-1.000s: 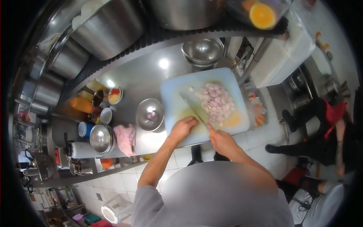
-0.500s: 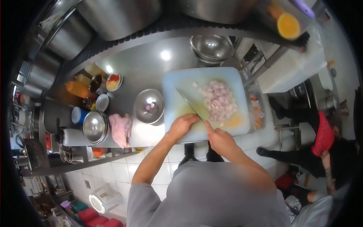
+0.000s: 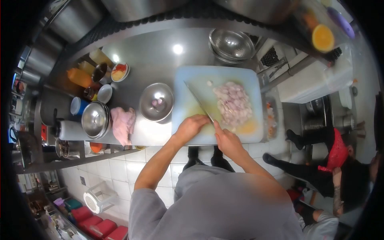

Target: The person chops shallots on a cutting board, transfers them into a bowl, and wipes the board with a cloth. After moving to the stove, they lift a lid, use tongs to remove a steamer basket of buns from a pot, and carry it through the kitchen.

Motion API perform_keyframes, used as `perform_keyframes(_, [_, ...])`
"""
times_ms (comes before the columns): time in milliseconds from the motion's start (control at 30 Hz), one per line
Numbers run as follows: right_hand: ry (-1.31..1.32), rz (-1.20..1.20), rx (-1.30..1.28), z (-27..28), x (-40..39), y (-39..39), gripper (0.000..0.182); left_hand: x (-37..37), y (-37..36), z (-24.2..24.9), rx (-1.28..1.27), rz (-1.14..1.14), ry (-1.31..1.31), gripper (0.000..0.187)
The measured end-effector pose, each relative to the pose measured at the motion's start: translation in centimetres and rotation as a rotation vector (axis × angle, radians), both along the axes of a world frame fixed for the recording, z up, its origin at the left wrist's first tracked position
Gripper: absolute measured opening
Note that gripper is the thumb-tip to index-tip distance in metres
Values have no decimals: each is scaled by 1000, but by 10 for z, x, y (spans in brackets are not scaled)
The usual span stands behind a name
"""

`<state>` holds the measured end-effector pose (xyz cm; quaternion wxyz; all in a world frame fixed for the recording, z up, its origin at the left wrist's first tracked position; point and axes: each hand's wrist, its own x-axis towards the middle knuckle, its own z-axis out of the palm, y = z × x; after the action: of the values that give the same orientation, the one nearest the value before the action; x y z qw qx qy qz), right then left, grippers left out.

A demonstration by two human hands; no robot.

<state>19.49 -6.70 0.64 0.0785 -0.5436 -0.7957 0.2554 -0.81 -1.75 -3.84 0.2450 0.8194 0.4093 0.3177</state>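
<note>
On a pale cutting board (image 3: 188,74), my right hand (image 3: 229,143) is wrapped round the handle of a long kitchen knife (image 3: 196,94), whose blade points toward the board's far left. My left hand (image 3: 193,127) rests at the board's near edge, fingers curled against the blade; whatever lies under them is hidden. Right of the knife lies a heap of peeled, pinkish shallots (image 3: 233,104), with one small pale piece (image 3: 210,83) apart from it. A steel bowl (image 3: 148,114) left of the board holds a few more shallots (image 3: 157,102).
A raw plucked bird or large meat piece (image 3: 123,122) lies by stacked steel bowls (image 3: 94,120) at the counter's left. Colanders (image 3: 232,44) stand behind the board, beneath a shelf (image 3: 160,34) of pots. A plastic container (image 3: 271,120) sits at right. Another person (image 3: 336,160) is farther right.
The whole view has shifted slightly as my head moved. Both hands stay at the board's near edge, the knife still in my right hand; the shallot heap looks unchanged.
</note>
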Motion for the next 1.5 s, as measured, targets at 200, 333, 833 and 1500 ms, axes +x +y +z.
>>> perform_keyframes(200, [-6, 37, -74, 30, 7, -11, 54, -1, -3, -5, 16, 38, -24, 21])
perform_keyframes(333, [26, 7, 24, 2, -6, 3, 54, 0, -2, -4, 19, 34, -29, 22])
perform_keyframes(833, [33, 59, -57, 31, 8, -2, 56, -2, -4, -9, -31, 40, -27, 25])
perform_keyframes(1500, [136, 46, -85, 34, 10, 5, 53, -1, -2, -9, 48, 38, -54, 20])
